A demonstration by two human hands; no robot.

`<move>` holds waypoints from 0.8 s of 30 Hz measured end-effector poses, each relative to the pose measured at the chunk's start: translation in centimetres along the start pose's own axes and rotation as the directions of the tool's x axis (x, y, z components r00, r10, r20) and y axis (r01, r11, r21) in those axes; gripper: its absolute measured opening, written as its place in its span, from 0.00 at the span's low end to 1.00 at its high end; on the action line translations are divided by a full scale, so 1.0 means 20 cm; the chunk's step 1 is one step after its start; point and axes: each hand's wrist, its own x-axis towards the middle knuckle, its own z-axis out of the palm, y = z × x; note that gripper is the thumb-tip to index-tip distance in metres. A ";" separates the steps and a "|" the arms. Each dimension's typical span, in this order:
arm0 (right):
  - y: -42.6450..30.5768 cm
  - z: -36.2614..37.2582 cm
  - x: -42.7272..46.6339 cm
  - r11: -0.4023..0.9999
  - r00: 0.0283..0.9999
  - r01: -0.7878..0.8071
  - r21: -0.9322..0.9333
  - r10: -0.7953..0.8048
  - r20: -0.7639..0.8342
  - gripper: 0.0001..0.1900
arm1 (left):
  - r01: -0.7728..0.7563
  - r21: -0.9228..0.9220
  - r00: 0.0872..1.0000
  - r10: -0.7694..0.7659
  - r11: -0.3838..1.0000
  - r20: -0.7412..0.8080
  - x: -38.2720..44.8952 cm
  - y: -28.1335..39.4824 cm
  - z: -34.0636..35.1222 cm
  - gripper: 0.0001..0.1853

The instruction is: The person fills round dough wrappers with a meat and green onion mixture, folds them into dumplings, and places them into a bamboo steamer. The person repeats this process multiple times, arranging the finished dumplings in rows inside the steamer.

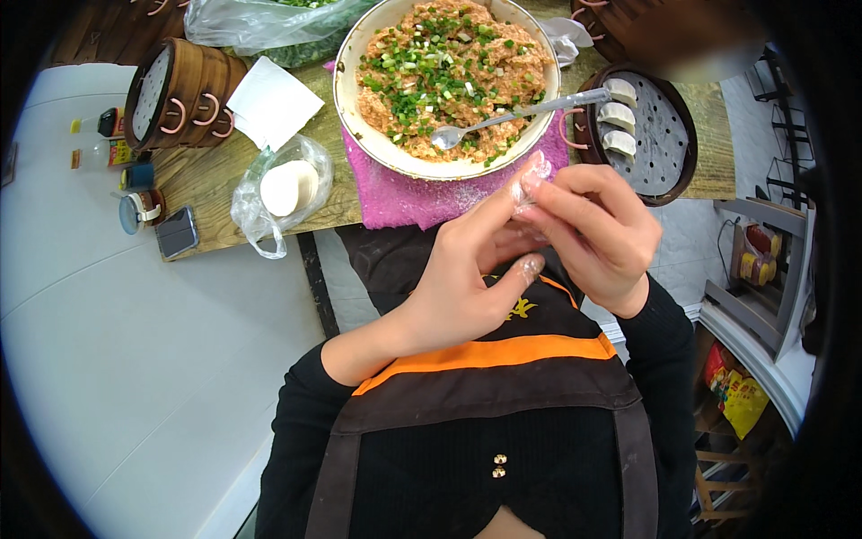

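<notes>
My left hand (471,263) and my right hand (592,222) meet in front of the purple cloth (417,195). White flour dusts the fingertips. The right thumb and fingers press against the left fingertips. A whitish patch shows between them, but I cannot tell whether it is dough or only flour. Beyond the hands a large enamel basin (342,101) of minced filling (377,101) with chopped scallions stands on the cloth. A metal spoon (495,120) lies across its right rim. Right of it, several folded dumplings (618,116) sit in a bamboo steamer (656,145) with a perforated liner.
Round dough wrappers (286,188) lie in a clear plastic bag (252,215) near the table's front edge. White paper squares (273,104), stacked steamers (192,94) and a phone (177,232) are at left. A bag of chopped greens (296,47) lies behind. A blurred round shape (693,37) covers the upper right.
</notes>
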 end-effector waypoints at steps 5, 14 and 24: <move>0.03 0.02 -0.03 0.998 0.999 0.050 -0.022 -0.050 0.007 0.11 | 0.070 -0.434 0.995 -0.032 0.898 0.096 0.03 -0.01 -0.01 0.33; 0.08 -0.05 -0.08 0.964 0.973 -0.117 0.238 0.063 0.222 0.27 | 0.173 -0.771 0.973 -0.228 0.613 0.037 0.07 -0.02 0.01 0.26; 0.20 -0.21 -0.16 0.997 0.974 -0.073 0.039 0.063 0.218 0.08 | 0.274 -0.788 0.957 -0.239 0.552 0.166 0.17 -0.14 0.05 0.13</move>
